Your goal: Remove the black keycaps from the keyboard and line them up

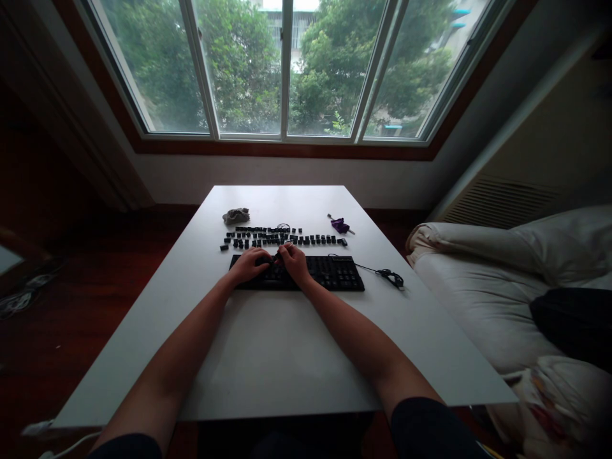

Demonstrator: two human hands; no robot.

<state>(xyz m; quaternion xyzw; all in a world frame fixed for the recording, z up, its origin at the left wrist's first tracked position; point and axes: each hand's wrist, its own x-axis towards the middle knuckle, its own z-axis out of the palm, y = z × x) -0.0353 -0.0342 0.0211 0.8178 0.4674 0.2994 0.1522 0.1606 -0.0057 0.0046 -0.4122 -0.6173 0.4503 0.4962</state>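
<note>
A black keyboard (337,274) lies flat near the middle of the white table, its left part mostly covered by my hands. My left hand (249,264) is over its left half, fingers bent inward around something dark that I cannot make out. Close beside it, my right hand (293,262) has its fingertips pinched together over the keys. A small dark and reddish bit shows at those fingertips, too small to name. Behind the keyboard, loose black keycaps (313,240) lie in several uneven rows.
A crumpled grey cloth (236,215) sits at the table's back left, and a bunched purple cloth (340,225) at the back right. The coiled black cable (391,278) lies right of the keyboard. A pale sofa (471,287) stands beyond the white table's (268,357) right edge.
</note>
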